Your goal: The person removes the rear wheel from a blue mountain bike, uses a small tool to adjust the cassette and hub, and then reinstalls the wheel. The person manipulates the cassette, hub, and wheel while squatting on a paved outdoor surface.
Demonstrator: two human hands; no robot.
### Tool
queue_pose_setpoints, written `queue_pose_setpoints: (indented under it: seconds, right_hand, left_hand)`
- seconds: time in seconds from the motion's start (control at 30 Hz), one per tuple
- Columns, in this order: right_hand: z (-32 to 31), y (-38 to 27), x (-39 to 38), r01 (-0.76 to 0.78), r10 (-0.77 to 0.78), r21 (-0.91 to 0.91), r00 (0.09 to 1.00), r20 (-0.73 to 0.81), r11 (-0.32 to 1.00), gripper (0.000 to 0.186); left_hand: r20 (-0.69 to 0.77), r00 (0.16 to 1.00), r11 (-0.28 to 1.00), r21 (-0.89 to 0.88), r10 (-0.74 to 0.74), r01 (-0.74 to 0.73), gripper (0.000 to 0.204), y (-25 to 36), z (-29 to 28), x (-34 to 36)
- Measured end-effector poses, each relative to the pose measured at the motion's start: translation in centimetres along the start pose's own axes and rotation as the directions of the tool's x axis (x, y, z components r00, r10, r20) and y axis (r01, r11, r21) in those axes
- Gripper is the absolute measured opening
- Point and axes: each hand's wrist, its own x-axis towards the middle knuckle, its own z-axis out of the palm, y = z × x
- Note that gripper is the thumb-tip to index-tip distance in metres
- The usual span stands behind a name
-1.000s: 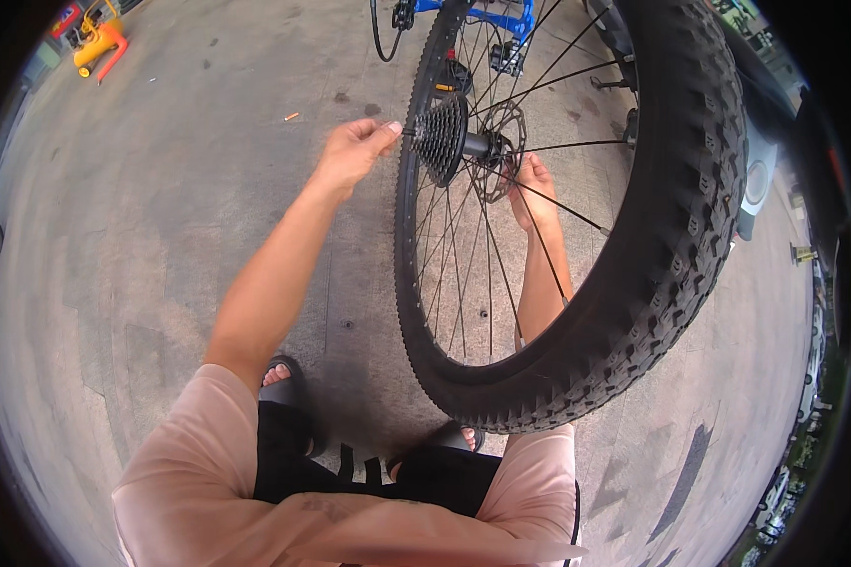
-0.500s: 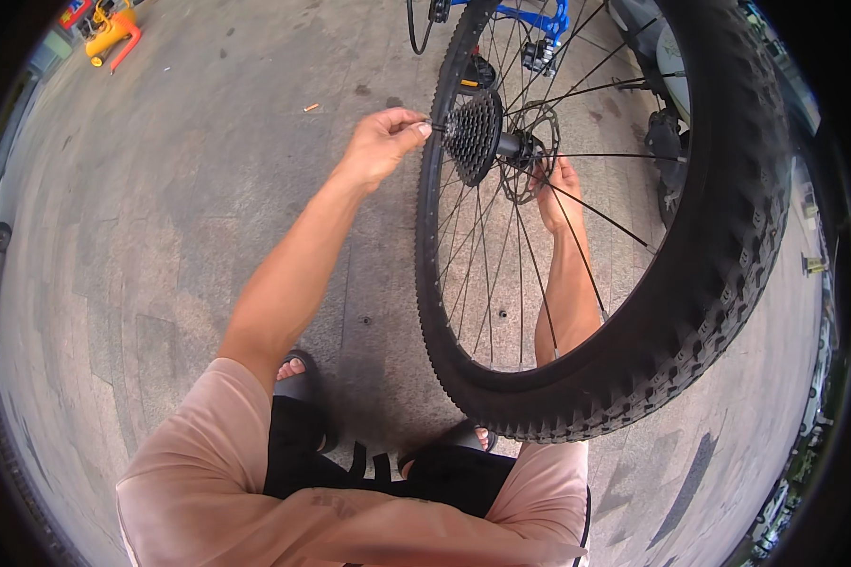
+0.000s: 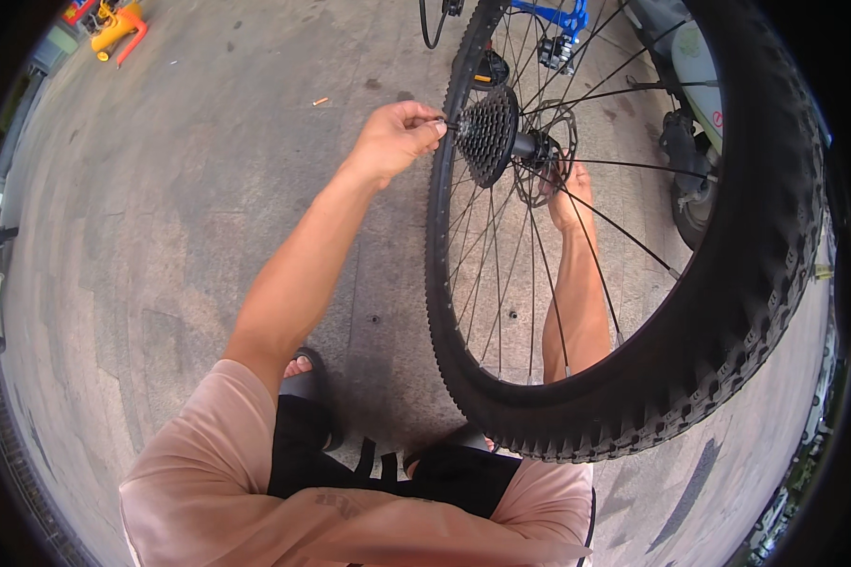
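A bicycle wheel with a knobby black tyre (image 3: 747,312) hangs upright before me, seen at an angle. My left hand (image 3: 405,138) pinches a thin dark rod at the hub's axle end, just left of the stepped sprocket cassette (image 3: 487,137). My right hand (image 3: 571,195) is on the far side of the hub, beside the brake disc (image 3: 565,126), its fingers curled near the other axle end and partly hidden by disc and spokes; what they hold is unclear.
Behind the wheel are a blue bicycle frame (image 3: 563,21) and a dark-and-pale vehicle, perhaps a scooter (image 3: 683,156). A yellow compressor with a red hose (image 3: 113,28) stands at the upper left. My sandalled feet are on the paved floor (image 3: 208,189).
Wheel and both hands have shifted rightward in the picture, with the cassette a little lower than before. My left hand keeps its pinch by the cassette; the right stays at the hub.
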Motion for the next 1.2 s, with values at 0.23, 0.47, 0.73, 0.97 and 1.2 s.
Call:
queue_pose_setpoints:
  seconds: [0.23,0.47,0.73,0.97,1.2]
  right_hand:
    - [-0.6,0.2,0.4,-0.009,0.008,-0.028,0.999,-0.044,1.0,0.029]
    - [0.1,-0.1,0.2,-0.005,0.004,-0.02,0.999,-0.044,1.0,0.03]
    - [-0.1,0.3,0.6,-0.012,0.013,0.007,0.998,-0.067,1.0,0.032]
    - [-0.3,0.5,0.8,-0.014,0.014,0.003,0.998,-0.053,1.0,0.035]
    - [-0.4,0.7,0.9,0.008,-0.009,-0.006,0.999,-0.053,1.0,0.035]
  left_hand:
    - [0.001,0.995,0.991,0.09,0.103,-0.103,0.024,-0.7,0.3,0.0]
    - [-0.062,0.985,0.98,0.13,0.162,-0.153,0.021,-0.8,0.5,0.2]
    - [0.003,0.98,0.971,0.131,0.199,-0.198,0.022,-1.2,0.2,0.3]
    - [-0.025,0.993,0.975,0.195,0.113,-0.106,0.024,-0.8,0.3,0.2]
    - [0.005,0.999,0.948,0.315,-0.047,0.043,0.026,-0.6,-0.6,0.6]
